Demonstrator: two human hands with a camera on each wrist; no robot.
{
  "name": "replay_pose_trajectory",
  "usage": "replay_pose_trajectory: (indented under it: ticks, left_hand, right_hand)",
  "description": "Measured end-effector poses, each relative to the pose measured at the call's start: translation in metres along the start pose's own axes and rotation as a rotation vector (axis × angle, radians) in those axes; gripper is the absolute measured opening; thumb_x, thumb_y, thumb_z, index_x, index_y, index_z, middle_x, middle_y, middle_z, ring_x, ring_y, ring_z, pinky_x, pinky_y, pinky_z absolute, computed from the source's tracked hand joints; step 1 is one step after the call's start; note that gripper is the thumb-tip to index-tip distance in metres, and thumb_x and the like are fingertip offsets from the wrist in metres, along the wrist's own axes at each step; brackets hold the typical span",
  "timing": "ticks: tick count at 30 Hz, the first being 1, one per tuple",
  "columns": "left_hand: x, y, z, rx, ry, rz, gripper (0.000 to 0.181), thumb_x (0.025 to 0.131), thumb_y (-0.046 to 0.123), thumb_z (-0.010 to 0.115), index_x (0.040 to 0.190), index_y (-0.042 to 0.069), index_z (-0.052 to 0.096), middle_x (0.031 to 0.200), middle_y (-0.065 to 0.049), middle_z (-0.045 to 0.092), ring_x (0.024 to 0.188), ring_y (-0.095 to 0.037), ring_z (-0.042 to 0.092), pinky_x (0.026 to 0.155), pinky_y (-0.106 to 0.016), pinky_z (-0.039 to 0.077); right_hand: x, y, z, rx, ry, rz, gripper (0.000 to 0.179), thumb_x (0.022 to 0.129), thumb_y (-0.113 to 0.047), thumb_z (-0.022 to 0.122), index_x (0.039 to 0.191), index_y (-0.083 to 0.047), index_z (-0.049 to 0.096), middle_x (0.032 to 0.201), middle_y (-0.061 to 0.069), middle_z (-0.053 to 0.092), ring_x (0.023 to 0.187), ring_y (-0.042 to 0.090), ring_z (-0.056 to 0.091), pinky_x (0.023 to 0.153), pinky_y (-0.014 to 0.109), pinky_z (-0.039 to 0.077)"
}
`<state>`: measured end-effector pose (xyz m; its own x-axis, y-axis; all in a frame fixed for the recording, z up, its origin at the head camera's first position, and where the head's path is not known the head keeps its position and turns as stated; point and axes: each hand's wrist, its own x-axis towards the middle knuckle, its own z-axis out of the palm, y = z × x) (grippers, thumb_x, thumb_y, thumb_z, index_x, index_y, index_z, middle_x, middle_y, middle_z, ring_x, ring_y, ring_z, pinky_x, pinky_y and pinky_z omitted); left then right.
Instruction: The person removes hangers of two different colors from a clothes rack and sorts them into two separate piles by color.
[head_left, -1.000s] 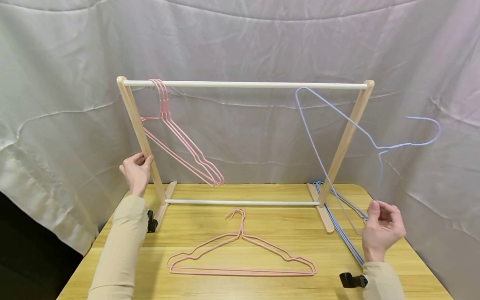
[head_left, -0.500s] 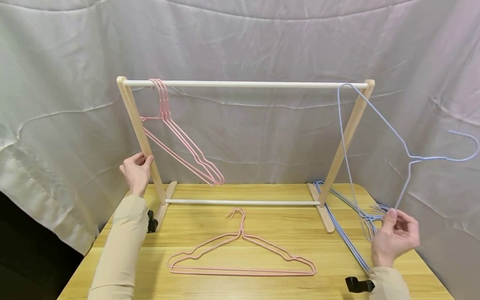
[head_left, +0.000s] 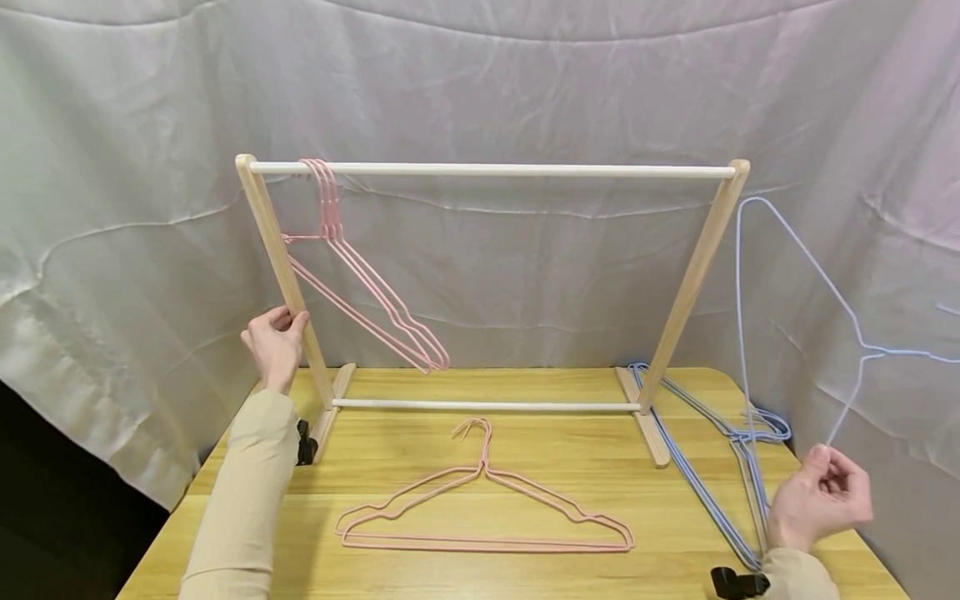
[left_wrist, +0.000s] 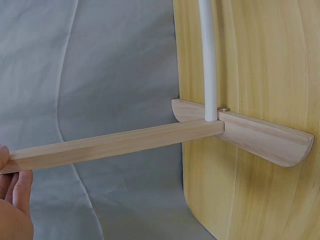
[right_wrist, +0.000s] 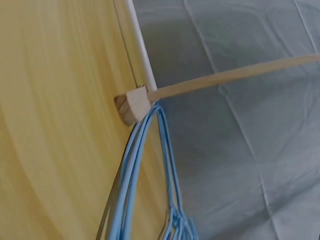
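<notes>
My left hand (head_left: 274, 346) grips the left wooden post (head_left: 271, 237) of a clothes rack between fingers and thumb, also seen at the left edge of the left wrist view. My right hand (head_left: 821, 496) pinches a blue wire hanger (head_left: 896, 351) by one end, right of the rack. The hanger is tilted, its hook passing out of view at the right edge. Several pink hangers (head_left: 330, 218) hang from the left of the white top bar (head_left: 487, 169). Flat on the table in front of the rack lie more pink hangers (head_left: 483, 547). The right wrist view does not show the right hand.
Several blue hangers (right_wrist: 131, 185) lie stacked on the wooden table (head_left: 480, 579), around the foot of the right post (head_left: 690, 296). A white lower bar (head_left: 487, 406) joins the rack's feet. Grey cloth (head_left: 480, 92) hangs behind. Black wrist mounts sit at both sleeves.
My right hand has moved right and toward me, carrying the blue hanger from in front of the rack to beyond its right post. My left hand has stayed on the left post.
</notes>
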<state>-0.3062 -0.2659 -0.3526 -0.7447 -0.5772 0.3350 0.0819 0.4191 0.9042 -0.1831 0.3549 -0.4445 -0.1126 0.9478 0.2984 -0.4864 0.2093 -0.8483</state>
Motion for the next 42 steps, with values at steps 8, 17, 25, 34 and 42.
replay_pose_trajectory:
  ticks: [8,17,25,34,42]
  left_hand:
    - [0.0,0.0,0.0,0.003,-0.004,0.0,0.033,0.095,0.02,0.07,0.121,-0.001,0.072,0.121,-0.025,0.069,0.124,-0.028,0.037,0.104,-0.043,0.028]
    - [0.001,-0.001,-0.001,0.007,-0.004,0.009,0.033,0.095,0.022,0.07,0.12,0.0,0.072,0.12,-0.024,0.07,0.123,-0.027,0.037,0.102,-0.043,0.027]
    - [0.001,-0.001,-0.001,0.015,0.0,0.018,0.033,0.095,0.021,0.07,0.119,-0.001,0.072,0.119,-0.024,0.07,0.124,-0.029,0.037,0.102,-0.043,0.026]
    - [0.0,0.001,-0.002,0.013,-0.005,0.024,0.032,0.095,0.021,0.069,0.119,-0.001,0.072,0.119,-0.024,0.07,0.122,-0.028,0.038,0.102,-0.044,0.026]
    - [0.0,0.001,-0.002,0.01,-0.011,0.009,0.033,0.095,0.022,0.069,0.12,0.0,0.072,0.12,-0.025,0.07,0.124,-0.028,0.037,0.104,-0.043,0.027]
  right_hand:
    - [0.005,0.007,-0.013,-0.146,-0.027,0.015,0.025,0.093,-0.006,0.065,0.08,-0.026,0.071,0.067,-0.019,0.055,0.062,-0.002,0.045,0.062,0.009,0.037]
    - [0.017,0.035,-0.031,-0.419,-0.194,0.037,0.025,0.094,-0.012,0.062,0.084,-0.034,0.067,0.066,-0.031,0.05,0.062,-0.009,0.044,0.062,0.004,0.036]
    - [0.016,0.043,-0.037,-0.601,-0.302,0.004,0.022,0.093,-0.016,0.06,0.102,0.0,0.073,0.058,-0.045,0.04,0.058,-0.02,0.038,0.072,0.007,0.03]
    - [0.015,0.044,-0.043,-0.717,-0.426,0.056,0.017,0.094,-0.02,0.059,0.086,-0.008,0.066,0.054,-0.042,0.035,0.075,-0.012,0.03,0.088,0.026,0.028]
    - [0.02,0.049,-0.048,-0.86,-0.539,0.053,0.028,0.093,-0.018,0.058,0.097,0.008,0.068,0.049,-0.041,0.029,0.076,0.004,0.042,0.076,0.035,0.03]
